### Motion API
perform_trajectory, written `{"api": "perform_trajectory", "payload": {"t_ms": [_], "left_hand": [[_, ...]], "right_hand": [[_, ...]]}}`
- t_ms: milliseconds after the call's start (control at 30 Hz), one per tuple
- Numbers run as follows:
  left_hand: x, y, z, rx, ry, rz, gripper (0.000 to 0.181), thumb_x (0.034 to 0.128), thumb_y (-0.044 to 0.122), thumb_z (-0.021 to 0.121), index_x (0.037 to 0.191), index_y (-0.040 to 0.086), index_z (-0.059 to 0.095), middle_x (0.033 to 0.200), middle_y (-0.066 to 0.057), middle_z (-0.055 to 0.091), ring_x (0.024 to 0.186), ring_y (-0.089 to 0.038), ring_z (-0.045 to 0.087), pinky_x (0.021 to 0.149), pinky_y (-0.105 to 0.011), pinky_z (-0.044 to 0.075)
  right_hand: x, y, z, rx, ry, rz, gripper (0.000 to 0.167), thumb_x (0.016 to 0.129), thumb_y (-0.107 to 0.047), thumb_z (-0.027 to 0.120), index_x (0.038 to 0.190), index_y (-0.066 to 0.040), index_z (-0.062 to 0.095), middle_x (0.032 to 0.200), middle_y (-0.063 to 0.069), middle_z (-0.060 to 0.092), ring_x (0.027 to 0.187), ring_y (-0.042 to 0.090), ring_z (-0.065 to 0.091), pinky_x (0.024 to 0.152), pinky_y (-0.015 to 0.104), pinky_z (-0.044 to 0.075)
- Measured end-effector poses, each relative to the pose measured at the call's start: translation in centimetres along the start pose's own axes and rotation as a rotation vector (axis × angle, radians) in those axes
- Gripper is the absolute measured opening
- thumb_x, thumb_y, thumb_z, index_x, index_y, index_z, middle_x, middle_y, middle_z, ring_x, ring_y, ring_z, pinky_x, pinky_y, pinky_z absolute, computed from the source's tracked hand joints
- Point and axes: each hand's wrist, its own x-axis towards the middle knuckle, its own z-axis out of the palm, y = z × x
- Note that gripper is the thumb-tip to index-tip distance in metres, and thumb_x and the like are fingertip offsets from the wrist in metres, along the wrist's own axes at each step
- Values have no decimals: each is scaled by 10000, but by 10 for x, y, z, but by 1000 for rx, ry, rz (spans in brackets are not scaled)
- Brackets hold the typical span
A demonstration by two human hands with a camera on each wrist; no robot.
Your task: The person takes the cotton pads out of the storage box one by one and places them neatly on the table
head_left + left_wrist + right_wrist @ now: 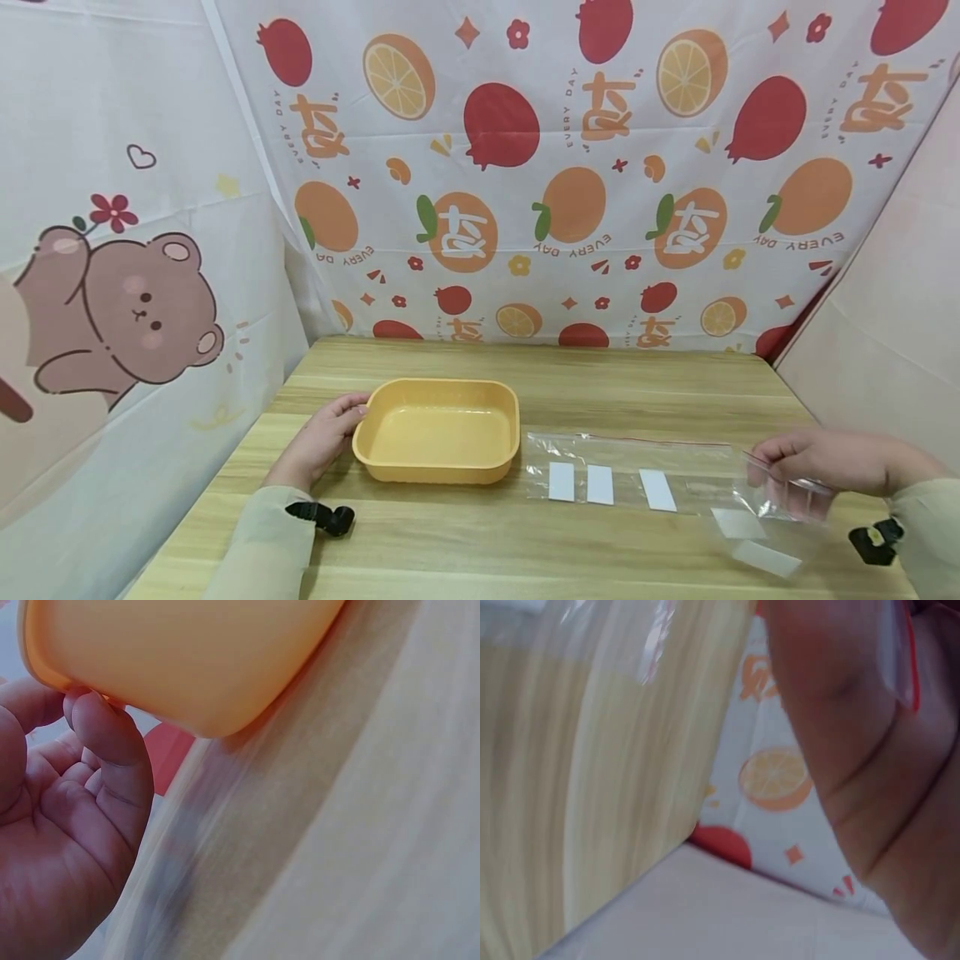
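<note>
A yellow plastic tray [438, 473] stands left of the table's middle, with nothing inside it. At its left side my left hand [318, 442] pinches the rim between thumb and fingers, as the left wrist view also shows. My right hand [832, 462] holds a clear zip bag [776, 496] with a red seal line; the bag is blurred. To its left, clear zip bags [618, 450] lie overlapping in a row, each with a white rectangle [561, 482] on it. Blurred white rectangles [767, 558] show below the right hand.
The wooden table [480, 550] meets a fruit-printed curtain [525, 283] at the back. A bear-printed curtain [150, 317] hangs at the left, and a plain pale one [885, 317] at the right. Both sleeves carry a black wrist mount.
</note>
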Motion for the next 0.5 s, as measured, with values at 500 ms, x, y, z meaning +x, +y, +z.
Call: {"api": "perform_trajectory", "payload": {"t_ms": [500], "left_hand": [[3,0,-1,-16,6,-5,481,1096,209,458,1472,-85,397,1402,-283,487,1081,-212,627,854,-328,568]], "right_hand": [[-2,50,-12,-245,180,211,133,856,82,464,834,50,591,712,33,558,596,127,489,491,200,337]]}}
